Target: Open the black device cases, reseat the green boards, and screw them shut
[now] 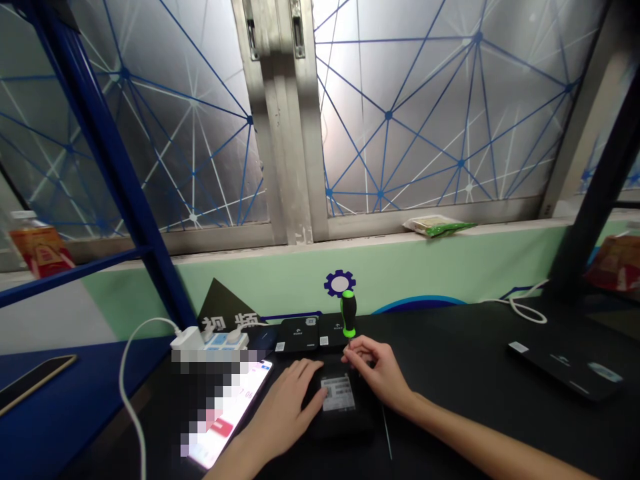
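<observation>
A small black device (345, 408) with a grey label lies on the black table top (450, 373) close in front of me. My left hand (285, 407) rests flat on its left side, fingers stretched out. My right hand (375, 373) pinches the shaft of a screwdriver with a green and black handle (348, 313). The screwdriver stands upright over the device's far edge. Two more black boxes (310, 333) sit just behind it.
A phone with a lit screen (225, 413) lies left of my left hand. A white power strip (210, 340) and its white cable (127, 387) are at the left. Another flat black device (565, 367) lies at the right. A blue shelf post (115, 160) rises on the left.
</observation>
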`<action>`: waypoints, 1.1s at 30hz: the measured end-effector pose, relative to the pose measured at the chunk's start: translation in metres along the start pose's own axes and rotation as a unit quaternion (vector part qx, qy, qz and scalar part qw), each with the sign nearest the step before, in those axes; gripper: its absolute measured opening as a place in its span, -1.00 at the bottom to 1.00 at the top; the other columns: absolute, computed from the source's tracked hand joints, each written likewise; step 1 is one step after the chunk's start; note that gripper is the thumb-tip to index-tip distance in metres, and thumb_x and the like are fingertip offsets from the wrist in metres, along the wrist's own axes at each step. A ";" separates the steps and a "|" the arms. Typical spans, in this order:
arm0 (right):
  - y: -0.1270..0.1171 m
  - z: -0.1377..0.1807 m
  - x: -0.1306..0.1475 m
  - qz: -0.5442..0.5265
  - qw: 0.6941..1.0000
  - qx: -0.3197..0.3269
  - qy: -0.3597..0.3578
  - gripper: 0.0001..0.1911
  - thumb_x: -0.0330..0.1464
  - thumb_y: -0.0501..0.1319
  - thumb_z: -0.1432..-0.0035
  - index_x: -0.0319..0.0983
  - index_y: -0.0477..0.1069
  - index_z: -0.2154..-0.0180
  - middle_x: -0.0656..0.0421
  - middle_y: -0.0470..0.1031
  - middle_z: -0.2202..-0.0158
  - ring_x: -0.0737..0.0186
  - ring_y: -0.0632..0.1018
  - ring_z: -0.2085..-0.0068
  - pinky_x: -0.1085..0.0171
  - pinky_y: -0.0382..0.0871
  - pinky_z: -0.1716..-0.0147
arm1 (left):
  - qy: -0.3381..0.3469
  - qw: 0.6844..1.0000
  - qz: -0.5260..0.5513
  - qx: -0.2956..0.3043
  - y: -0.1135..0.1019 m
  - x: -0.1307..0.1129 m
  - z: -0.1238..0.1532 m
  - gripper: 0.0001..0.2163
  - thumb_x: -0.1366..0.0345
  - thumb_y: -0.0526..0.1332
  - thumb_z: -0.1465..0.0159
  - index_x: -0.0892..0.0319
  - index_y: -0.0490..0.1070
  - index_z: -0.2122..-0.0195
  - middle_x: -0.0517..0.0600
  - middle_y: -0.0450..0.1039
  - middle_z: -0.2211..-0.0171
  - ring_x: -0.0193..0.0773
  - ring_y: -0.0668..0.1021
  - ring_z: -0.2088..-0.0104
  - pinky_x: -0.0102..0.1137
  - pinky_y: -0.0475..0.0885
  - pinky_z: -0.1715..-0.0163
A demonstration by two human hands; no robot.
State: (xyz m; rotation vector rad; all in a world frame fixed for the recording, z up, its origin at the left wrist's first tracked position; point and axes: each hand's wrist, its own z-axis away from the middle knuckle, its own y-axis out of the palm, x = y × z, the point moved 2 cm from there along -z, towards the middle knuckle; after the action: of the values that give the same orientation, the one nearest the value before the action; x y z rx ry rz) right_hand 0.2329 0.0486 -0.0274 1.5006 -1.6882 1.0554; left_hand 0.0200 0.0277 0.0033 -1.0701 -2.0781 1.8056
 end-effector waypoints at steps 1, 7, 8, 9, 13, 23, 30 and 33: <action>0.000 0.000 0.001 0.007 1.000 -0.001 -0.003 -0.67 -0.11 0.23 -0.28 -0.24 0.46 0.33 0.10 0.61 0.41 0.21 0.57 0.43 0.31 0.42 0.44 | 0.000 1.000 0.000 0.000 0.000 0.000 0.000 -0.65 0.10 0.06 -0.44 0.06 0.30 -0.19 0.07 0.43 -0.11 0.00 0.47 -0.12 -0.09 0.38 -0.11; -0.001 0.000 0.005 0.041 0.999 -0.004 -0.022 -0.65 -0.12 0.18 -0.31 -0.25 0.50 0.34 0.14 0.55 0.44 0.29 0.46 0.49 0.35 0.31 0.51 | 0.001 1.000 0.005 0.003 0.000 0.001 0.000 -0.65 0.11 0.05 -0.45 0.06 0.29 -0.20 0.06 0.43 -0.11 -0.03 0.46 -0.13 -0.11 0.37 -0.12; -0.001 0.000 0.005 0.043 0.999 -0.006 -0.023 -0.66 -0.13 0.18 -0.31 -0.25 0.50 0.34 0.15 0.54 0.45 0.30 0.45 0.50 0.35 0.30 0.51 | 0.002 1.000 0.005 0.002 0.000 0.001 0.001 -0.65 0.11 0.05 -0.45 0.06 0.29 -0.20 0.06 0.42 -0.11 -0.03 0.46 -0.13 -0.11 0.37 -0.12; -0.001 0.000 0.005 0.045 0.999 -0.006 -0.025 -0.67 -0.14 0.18 -0.31 -0.25 0.51 0.33 0.16 0.52 0.45 0.30 0.44 0.50 0.35 0.29 0.51 | 0.002 1.000 0.004 0.001 0.000 0.002 0.001 -0.65 0.11 0.05 -0.45 0.06 0.29 -0.20 0.07 0.42 -0.11 -0.02 0.46 -0.13 -0.11 0.37 -0.12; -0.001 -0.001 0.003 0.049 0.998 -0.011 -0.046 -0.70 -0.16 0.23 -0.28 -0.25 0.50 0.36 0.14 0.52 0.39 0.32 0.41 0.49 0.35 0.28 0.51 | 0.000 1.000 0.002 0.001 0.002 0.004 0.001 -0.65 0.11 0.06 -0.45 0.06 0.28 -0.21 0.08 0.41 -0.13 0.00 0.45 -0.14 -0.08 0.37 -0.12; -0.002 -0.001 -0.005 -0.003 0.999 -0.032 -0.014 -0.71 -0.14 0.38 -0.11 -0.23 0.47 0.39 0.18 0.53 0.47 0.27 0.51 0.47 0.34 0.40 0.47 | 0.005 1.000 0.003 -0.009 0.001 0.003 0.001 -0.65 0.10 0.06 -0.45 0.06 0.30 -0.19 0.07 0.43 -0.12 -0.01 0.47 -0.12 -0.09 0.38 -0.11; -0.003 0.000 0.000 0.017 0.999 -0.023 -0.032 -0.77 -0.20 0.28 -0.23 -0.24 0.51 0.32 0.13 0.60 0.38 0.21 0.57 0.39 0.31 0.45 0.39 | 0.010 1.000 0.002 -0.014 0.001 0.003 0.001 -0.65 0.10 0.05 -0.45 0.06 0.30 -0.19 0.07 0.43 -0.11 -0.02 0.47 -0.11 -0.10 0.39 -0.10; -0.003 0.000 0.002 0.014 0.999 -0.019 -0.039 -0.79 -0.22 0.27 -0.24 -0.24 0.52 0.30 0.10 0.62 0.36 0.18 0.60 0.36 0.29 0.46 0.35 | 0.006 1.000 -0.003 -0.011 0.002 0.003 0.001 -0.64 0.10 0.05 -0.45 0.06 0.30 -0.20 0.08 0.42 -0.13 0.00 0.46 -0.13 -0.08 0.38 -0.11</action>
State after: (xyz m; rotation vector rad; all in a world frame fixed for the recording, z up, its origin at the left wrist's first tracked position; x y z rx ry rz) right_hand 0.2358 0.0474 -0.0256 1.5162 -1.7787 0.9852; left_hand 0.0181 0.0289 0.0002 -1.0777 -2.0959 1.7733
